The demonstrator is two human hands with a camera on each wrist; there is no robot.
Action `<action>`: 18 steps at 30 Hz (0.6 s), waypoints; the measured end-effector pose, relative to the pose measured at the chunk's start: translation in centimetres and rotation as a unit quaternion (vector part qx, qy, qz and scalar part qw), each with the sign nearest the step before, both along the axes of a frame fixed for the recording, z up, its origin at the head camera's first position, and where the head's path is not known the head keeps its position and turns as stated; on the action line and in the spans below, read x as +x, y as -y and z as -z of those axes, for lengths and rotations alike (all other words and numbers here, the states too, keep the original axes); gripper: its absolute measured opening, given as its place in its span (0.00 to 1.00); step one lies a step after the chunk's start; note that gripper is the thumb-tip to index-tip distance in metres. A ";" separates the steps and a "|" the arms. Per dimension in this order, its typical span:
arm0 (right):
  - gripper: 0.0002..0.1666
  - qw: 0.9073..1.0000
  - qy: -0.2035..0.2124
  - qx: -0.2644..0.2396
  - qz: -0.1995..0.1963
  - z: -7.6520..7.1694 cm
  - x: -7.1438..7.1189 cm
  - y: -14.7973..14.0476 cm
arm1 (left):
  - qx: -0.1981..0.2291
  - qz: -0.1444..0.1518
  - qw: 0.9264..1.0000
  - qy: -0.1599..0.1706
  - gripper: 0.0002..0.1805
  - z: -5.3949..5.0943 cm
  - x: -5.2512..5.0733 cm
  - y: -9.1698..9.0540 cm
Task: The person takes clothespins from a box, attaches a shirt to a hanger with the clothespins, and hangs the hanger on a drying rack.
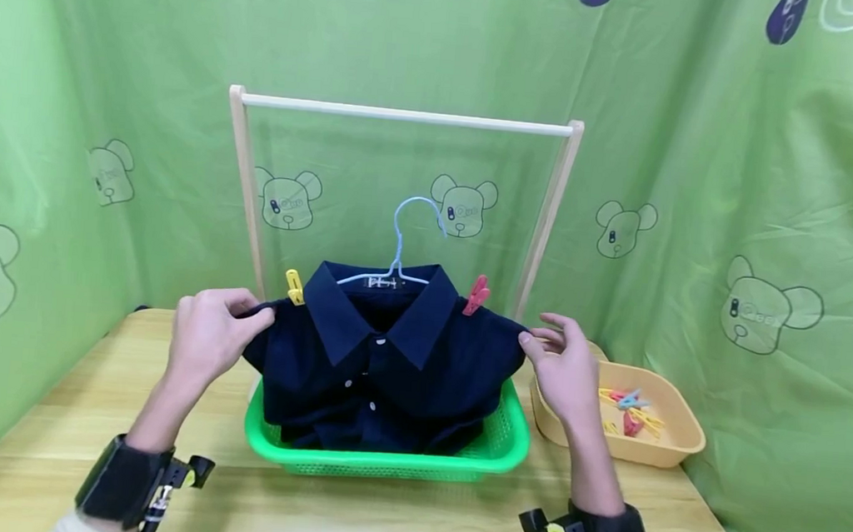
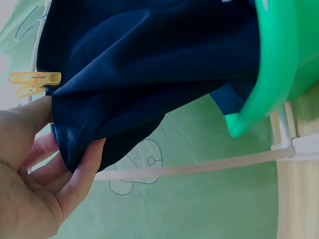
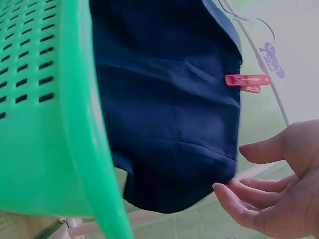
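A dark navy collared shirt [image 1: 380, 379] is on a light blue wire hanger [image 1: 398, 251], its lower part bunched in a green basket [image 1: 381, 465]. Yellow [image 1: 294, 287] and red [image 1: 477, 295] clothespins are clipped on its two shoulders. My left hand [image 1: 214, 333] pinches the sleeve at the left; in the left wrist view, fingers and thumb lie on either side of the cloth. At the other sleeve, my right hand [image 1: 562, 364] has its fingers spread and loosely bent. Fingertips touch the cloth's edge there, and the thumb is just off it in the right wrist view.
Behind the basket stands a rack with wooden uprights and a white crossbar [image 1: 408, 115]. A tan tray [image 1: 675, 402] with several coloured clothespins [image 1: 634, 403] sits on the wooden table [image 1: 346, 519] at the right. Green printed curtains [image 1: 706, 154] surround the table's back and sides.
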State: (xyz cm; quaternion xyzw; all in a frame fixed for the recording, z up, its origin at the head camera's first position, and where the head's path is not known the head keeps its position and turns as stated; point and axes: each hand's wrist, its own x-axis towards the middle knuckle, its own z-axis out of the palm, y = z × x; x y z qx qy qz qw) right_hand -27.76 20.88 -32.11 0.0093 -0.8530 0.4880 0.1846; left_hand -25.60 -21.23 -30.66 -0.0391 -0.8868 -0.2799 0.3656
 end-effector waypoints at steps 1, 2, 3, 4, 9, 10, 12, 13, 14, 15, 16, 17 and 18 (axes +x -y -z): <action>0.30 1.000 -0.003 -0.002 0.005 0.0 0.0 -0.1 | -0.002 -0.001 1.000 -0.002 0.08 -0.2 0.0 0.1; 0.30 1.000 -0.006 -0.004 0.010 0.0 0.0 -0.2 | -0.003 -0.001 1.000 -0.003 0.08 -0.4 -0.1 0.1; 0.29 1.000 -0.009 -0.004 0.014 0.0 -0.1 -0.2 | -0.004 -0.002 1.000 -0.004 0.08 -0.7 -0.1 0.2; 0.29 1.000 -0.013 -0.004 0.018 0.0 -0.1 -0.2 | -0.006 -0.004 1.000 -0.006 0.09 -0.8 -0.1 0.3; 0.27 1.000 -0.015 -0.006 0.020 0.2 -0.2 -0.2 | -0.007 -0.011 1.000 -0.015 0.09 -1.7 -0.2 0.7; 0.27 1.000 -0.015 -0.006 0.018 0.2 -0.2 -0.1 | -0.007 -0.012 1.000 -0.017 0.09 -1.9 -0.3 0.8; 0.27 1.000 -0.014 -0.007 0.016 0.2 -0.2 -0.1 | -0.008 -0.014 1.000 -0.020 0.09 -2.4 -0.5 0.9; 0.26 1.000 -0.015 -0.008 0.016 0.1 -0.1 -0.1 | -0.008 -0.014 1.000 -0.021 0.09 -2.6 -0.6 0.9; 0.26 1.000 -0.014 -0.007 0.017 0.0 -0.1 -0.2 | -0.009 -0.013 1.000 -0.023 0.09 -2.8 -0.7 0.9; 0.26 1.000 -0.014 -0.006 0.018 -0.1 0.0 -0.2 | -0.012 -0.013 1.000 -0.025 0.10 -3.0 -0.8 0.9; 0.26 1.000 -0.014 -0.005 0.021 -0.2 0.0 -0.3 | -0.013 -0.013 0.999 -0.028 0.10 -3.2 -0.9 0.9; 0.26 1.000 -0.014 -0.004 0.022 -0.2 0.1 -0.3 | -0.015 -0.013 0.999 -0.031 0.10 -3.4 -1.0 0.9; 0.25 1.000 -0.013 -0.002 0.024 -0.3 0.2 -0.4 | -0.017 -0.013 0.999 -0.036 0.10 -3.6 -1.1 0.9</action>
